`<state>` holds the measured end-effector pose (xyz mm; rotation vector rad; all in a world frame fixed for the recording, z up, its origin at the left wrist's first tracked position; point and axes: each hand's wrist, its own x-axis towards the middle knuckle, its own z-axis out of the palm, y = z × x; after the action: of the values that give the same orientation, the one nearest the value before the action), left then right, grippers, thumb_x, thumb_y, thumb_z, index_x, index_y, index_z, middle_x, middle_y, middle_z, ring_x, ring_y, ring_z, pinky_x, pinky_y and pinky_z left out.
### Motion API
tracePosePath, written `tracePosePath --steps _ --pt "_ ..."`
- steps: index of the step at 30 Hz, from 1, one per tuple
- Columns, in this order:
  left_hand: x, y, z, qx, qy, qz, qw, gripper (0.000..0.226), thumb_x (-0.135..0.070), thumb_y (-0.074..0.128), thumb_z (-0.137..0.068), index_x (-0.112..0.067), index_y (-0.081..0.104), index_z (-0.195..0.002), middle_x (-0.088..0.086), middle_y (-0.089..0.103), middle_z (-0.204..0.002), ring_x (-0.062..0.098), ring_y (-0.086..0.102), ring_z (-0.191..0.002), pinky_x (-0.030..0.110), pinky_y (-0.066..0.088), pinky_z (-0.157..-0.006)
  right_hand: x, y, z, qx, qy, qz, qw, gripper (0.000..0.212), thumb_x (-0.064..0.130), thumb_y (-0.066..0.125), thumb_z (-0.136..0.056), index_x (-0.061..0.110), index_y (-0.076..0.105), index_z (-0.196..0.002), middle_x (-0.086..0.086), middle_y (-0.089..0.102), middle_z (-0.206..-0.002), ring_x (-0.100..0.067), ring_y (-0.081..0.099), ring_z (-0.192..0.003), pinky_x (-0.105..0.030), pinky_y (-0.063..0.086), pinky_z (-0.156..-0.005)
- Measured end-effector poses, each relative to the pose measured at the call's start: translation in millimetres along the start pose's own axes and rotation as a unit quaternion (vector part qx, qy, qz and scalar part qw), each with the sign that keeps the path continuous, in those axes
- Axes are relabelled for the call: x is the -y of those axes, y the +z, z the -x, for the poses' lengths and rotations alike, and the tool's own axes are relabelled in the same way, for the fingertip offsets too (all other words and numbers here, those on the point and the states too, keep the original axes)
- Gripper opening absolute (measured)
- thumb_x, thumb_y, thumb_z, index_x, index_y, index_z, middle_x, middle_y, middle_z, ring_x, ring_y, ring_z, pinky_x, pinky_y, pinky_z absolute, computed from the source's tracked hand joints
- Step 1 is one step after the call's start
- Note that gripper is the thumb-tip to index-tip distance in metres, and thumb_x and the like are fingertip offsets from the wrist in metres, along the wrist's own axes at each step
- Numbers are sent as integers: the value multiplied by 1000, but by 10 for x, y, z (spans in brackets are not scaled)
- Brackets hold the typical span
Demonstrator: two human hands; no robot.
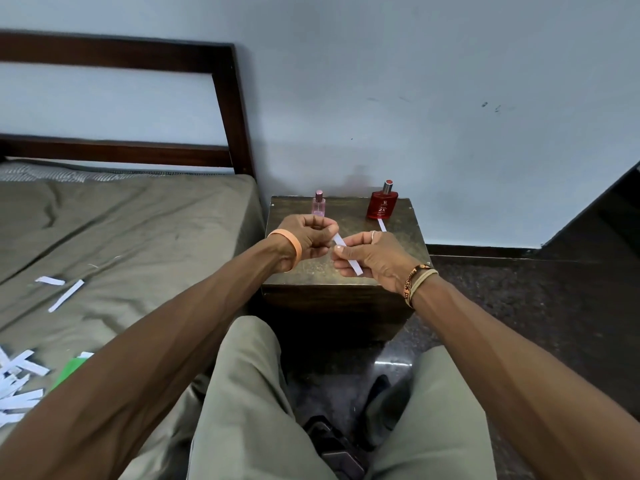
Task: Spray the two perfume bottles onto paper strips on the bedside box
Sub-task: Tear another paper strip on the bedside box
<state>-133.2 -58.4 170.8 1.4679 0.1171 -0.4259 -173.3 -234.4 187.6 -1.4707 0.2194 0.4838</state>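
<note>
Over the middle of the bedside box (346, 285) your left hand (304, 239) and right hand (375, 261) come close together, each pinching the same paper strip (356, 267). Your left fingers curl round its upper end and hide it; your right thumb presses on its middle, and only the lower end shows clear, pointing toward 5 o'clock. On the box top, the pink perfume bottle (318, 203) stands upright at 11 o'clock and the red perfume bottle (382, 204) upright at 1 o'clock, both near the wall. A second strip (382, 225) lies just in front of the red bottle, its near end hidden behind your right hand. Whether the bottles are capped is hard to tell. Over at 9 o'clock, on the bed (138, 220), two loose strips (65, 295) lie apart, and at 8 o'clock a heap of strips (17, 386) is cut off by the frame edge, beside a green sheet (67, 370) partly hidden by your left forearm. Between your knees at 6 o'clock sits a dark object (332, 445) too dim to make out.
</note>
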Motion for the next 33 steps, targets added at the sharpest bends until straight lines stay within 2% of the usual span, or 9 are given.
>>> tracePosePath --steps 5,7,10,13,15,20,30,32,33 --pt "-36 -5 21 -46 42 15 998 10 -11 76 -79 -14 66 -80 -3 64 -60 7 60 -52 22 53 -52 12 -40 110 -83 -104 104 986 23 10 79 -81 -1 72 -99 -12 76 -83 -20 74 -72 -26 59 -62" --pt "-34 19 40 -39 27 40 998 14 -17 78 -77 -14 65 -82 -1 64 -62 9 61 -53 24 54 -53 7 -31 119 -143 -169 211 952 14 17 81 -80 10 77 -91 -3 76 -77 -14 73 -70 -23 58 -63" --pt "-55 50 100 -20 -23 90 995 42 -37 85 -58 -12 64 -84 7 69 -69 16 67 -59 29 56 -57 8 20 169 -210 -264 359 870 10 24 79 -82 20 79 -91 8 75 -84 -2 68 -74 -10 50 -67" --pt "-68 24 133 5 -18 123 992 33 -16 86 -59 -7 67 -84 13 72 -76 21 71 -68 30 58 -62 -14 45 201 -208 -328 432 814 14 23 73 -87 18 79 -98 1 77 -96 -11 68 -85 -25 54 -78" --pt "-83 14 153 -10 -2 132 991 24 -3 80 -66 -4 67 -86 15 73 -80 23 72 -71 31 58 -63 -34 53 220 -210 -342 453 796 15 21 71 -88 17 79 -101 -3 76 -97 -17 68 -86 -35 54 -79" --pt "-113 -7 180 -30 36 130 990 16 5 73 -75 -3 68 -89 14 71 -80 23 71 -71 30 59 -63 -89 -4 246 -229 -350 468 779 14 18 71 -88 18 79 -100 -4 75 -94 -18 66 -82 -33 53 -76" --pt "-21 -22 166 -25 82 101 991 22 13 68 -77 -4 72 -90 10 70 -83 22 71 -76 30 59 -68 -117 -44 274 -257 -369 473 758 8 16 74 -86 16 80 -90 -5 75 -80 -22 66 -73 -42 54 -67" --pt "-7 -47 150 -22 98 52 994 25 14 67 -76 -5 72 -90 9 72 -81 23 70 -77 31 59 -71 -115 -38 272 -246 -358 457 777 8 18 75 -85 18 80 -91 -1 76 -81 -18 67 -73 -37 55 -69" --pt "-6 -62 146 -25 109 13 994 24 12 69 -76 -7 71 -90 10 72 -82 22 69 -77 30 59 -71 -110 -38 265 -233 -337 431 804 9 19 76 -85 18 80 -92 2 76 -82 -13 68 -73 -30 55 -69"
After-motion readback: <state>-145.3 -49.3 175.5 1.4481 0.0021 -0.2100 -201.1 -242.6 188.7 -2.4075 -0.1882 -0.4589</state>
